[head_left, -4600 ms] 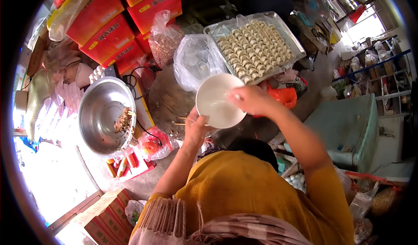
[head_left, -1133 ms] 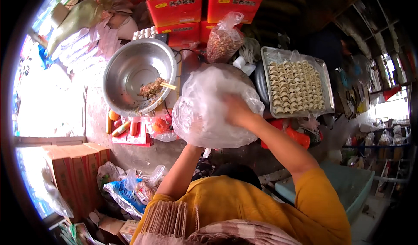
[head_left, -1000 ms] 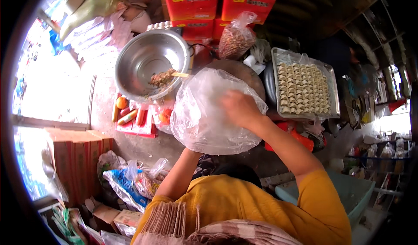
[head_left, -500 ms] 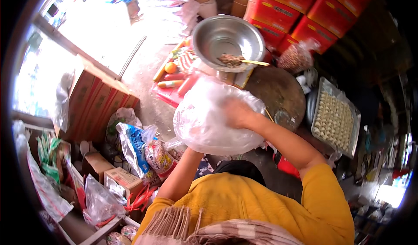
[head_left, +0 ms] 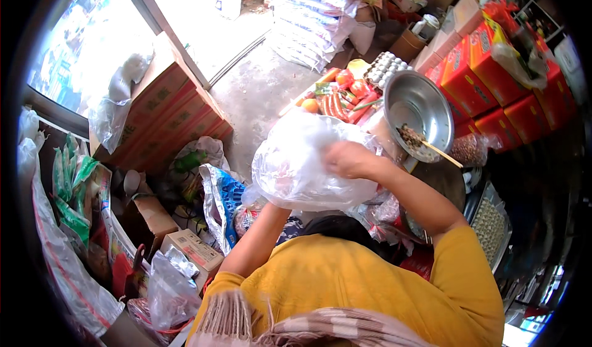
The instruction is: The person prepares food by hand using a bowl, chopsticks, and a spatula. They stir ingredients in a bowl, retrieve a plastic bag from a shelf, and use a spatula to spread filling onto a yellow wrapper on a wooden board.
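"Plastic bag (head_left: 308, 174), middle of the frame. What's left of it?"

"Cardboard boxes (head_left: 163, 110), upper left, then the left forearm (head_left: 256, 241), reaching up beneath the bag."

"And the left hand?"

"Hidden by the bag; I can't tell its grip."

"Right hand (head_left: 350, 160)?"

"Bent against the bag, blurred; I can't tell whether it's grasping."

"Farther right?"

"Metal basin (head_left: 425, 94) with chopsticks (head_left: 444, 154), then red boxes (head_left: 465, 79), upper right."

Stacked red cartons (head_left: 470, 76), piled white sacks (head_left: 314, 17) and a tray of eggs (head_left: 387, 68) suggest a grocery shop.
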`<action>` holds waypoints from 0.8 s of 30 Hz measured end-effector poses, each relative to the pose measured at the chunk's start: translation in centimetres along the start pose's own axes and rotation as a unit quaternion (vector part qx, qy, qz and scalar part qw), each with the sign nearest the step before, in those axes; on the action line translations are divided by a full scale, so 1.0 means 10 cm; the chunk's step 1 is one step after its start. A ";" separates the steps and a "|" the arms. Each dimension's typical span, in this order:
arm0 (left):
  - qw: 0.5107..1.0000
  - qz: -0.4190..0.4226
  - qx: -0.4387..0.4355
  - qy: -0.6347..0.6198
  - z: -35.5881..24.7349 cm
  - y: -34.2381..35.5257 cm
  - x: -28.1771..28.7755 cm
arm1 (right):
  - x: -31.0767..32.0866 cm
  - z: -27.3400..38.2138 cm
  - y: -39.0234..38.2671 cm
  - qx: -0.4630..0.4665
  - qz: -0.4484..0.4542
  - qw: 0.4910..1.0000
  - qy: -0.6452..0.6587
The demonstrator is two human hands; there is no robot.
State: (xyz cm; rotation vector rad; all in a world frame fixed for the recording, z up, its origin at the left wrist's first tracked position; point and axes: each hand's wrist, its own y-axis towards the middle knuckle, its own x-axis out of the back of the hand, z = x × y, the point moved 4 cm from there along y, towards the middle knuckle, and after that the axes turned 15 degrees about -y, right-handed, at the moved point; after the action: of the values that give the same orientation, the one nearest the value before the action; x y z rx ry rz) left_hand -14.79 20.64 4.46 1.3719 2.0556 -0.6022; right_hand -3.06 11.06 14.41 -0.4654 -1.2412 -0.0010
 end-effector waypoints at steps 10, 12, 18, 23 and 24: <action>0.994 -0.036 -0.105 0.011 -0.47 0.73 0.21 | 0.43 -0.25 0.88 0.109 0.004 0.990 0.086; 0.989 -0.090 -0.057 -0.107 -0.56 0.85 0.19 | 0.73 -0.51 1.05 0.116 0.020 0.975 0.189; 0.973 -0.203 0.044 -0.101 -0.72 1.17 0.14 | 1.67 -0.97 1.41 0.083 -0.109 0.915 0.379; 0.969 -0.209 0.048 -0.126 -0.88 1.42 0.21 | 2.06 -1.05 1.60 0.041 -0.113 0.926 0.357; 0.969 -0.205 0.050 -0.128 -0.93 1.48 0.23 | 2.11 -1.06 1.64 0.057 -0.140 0.928 0.341</action>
State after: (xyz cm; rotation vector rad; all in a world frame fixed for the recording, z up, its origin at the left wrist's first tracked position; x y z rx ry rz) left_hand -3.77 33.72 8.95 0.8618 2.1244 -1.0128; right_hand 17.73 27.60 25.39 -0.1532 -0.6052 -0.3101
